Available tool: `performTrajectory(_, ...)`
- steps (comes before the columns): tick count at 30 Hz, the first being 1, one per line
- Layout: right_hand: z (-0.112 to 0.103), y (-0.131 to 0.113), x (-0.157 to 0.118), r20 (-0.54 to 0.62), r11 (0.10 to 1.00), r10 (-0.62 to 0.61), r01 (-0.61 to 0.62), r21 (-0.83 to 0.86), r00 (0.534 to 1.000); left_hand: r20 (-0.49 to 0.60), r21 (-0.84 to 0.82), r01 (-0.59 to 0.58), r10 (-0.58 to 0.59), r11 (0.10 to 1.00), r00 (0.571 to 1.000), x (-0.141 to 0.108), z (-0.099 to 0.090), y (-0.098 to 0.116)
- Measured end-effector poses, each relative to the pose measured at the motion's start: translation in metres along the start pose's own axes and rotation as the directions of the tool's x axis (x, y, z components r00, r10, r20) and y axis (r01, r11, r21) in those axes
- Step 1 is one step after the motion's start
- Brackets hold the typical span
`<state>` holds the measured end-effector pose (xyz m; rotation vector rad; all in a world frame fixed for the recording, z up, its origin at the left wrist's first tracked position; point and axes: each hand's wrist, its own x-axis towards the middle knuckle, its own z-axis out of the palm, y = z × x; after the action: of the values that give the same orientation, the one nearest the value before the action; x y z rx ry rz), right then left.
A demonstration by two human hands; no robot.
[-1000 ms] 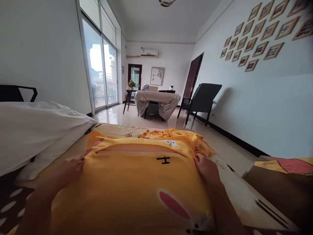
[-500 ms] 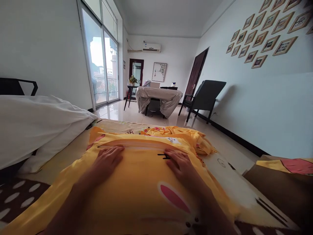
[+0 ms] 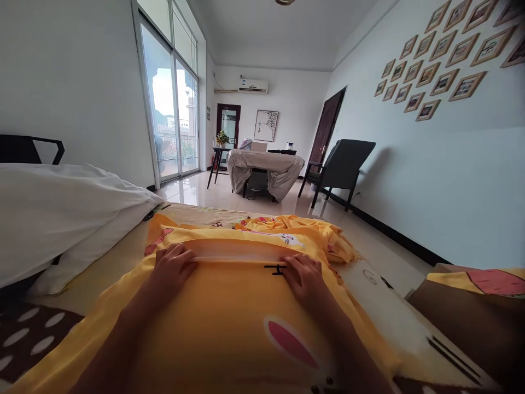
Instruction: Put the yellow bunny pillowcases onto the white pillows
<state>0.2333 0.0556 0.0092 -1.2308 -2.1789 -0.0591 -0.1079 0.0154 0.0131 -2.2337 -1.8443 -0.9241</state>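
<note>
A yellow pillowcase (image 3: 229, 317) with a printed rabbit ear and black marks lies spread in front of me. Its far side has a long slit-like opening, and the near edge of that opening runs straight between my two hands. My left hand (image 3: 174, 265) grips this edge at its left part, with the fingers curled over the cloth. On the right, beside a small black printed mark, my right hand (image 3: 302, 273) pinches the same edge between thumb and fingers. The fingertips are partly hidden in the fold.
Crumpled yellow cloth (image 3: 328, 238) lies beyond the pillowcase on the right. White bedding (image 3: 65, 213) is heaped at the left. A cardboard box (image 3: 467, 317) with printed cloth on it stands at the right. Farther off are a covered table (image 3: 262, 158) and a dark chair (image 3: 348, 164).
Both hands were flatter on the cloth; now their fingers are curled on the opening's edge. The left hand has shifted slightly left, and the opening shows wider. The view has tilted up slightly.
</note>
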Motion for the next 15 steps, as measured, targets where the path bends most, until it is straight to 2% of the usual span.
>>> performTrajectory(4, -0.007, -0.005, -0.002, 0.054, 0.995, -0.095, 0.094, 0.013, 0.994, -0.145, 0.004, -0.173, 0.172, 0.985, 0.974, -0.001, 0.002, 0.008)
performTrajectory(7, -0.007, -0.007, -0.001, 0.035, 0.981, -0.182, 0.178, 0.081, 0.983, -0.125, -0.040, -0.217, 0.210, 0.975, 0.970, 0.000, 0.006, 0.011)
performTrajectory(11, 0.001, -0.008, -0.001, -0.012, 0.984, -0.157, 0.158, 0.087, 0.987, -0.005, 0.042, -0.083, 0.084, 0.996, 0.996, 0.001, 0.009, 0.013)
performTrajectory(15, 0.010, -0.008, -0.001, 0.003, 0.997, -0.038, 0.038, -0.060, 0.999, 0.092, 0.188, 0.072, -0.091, 0.980, 0.992, 0.002, 0.010, 0.022)
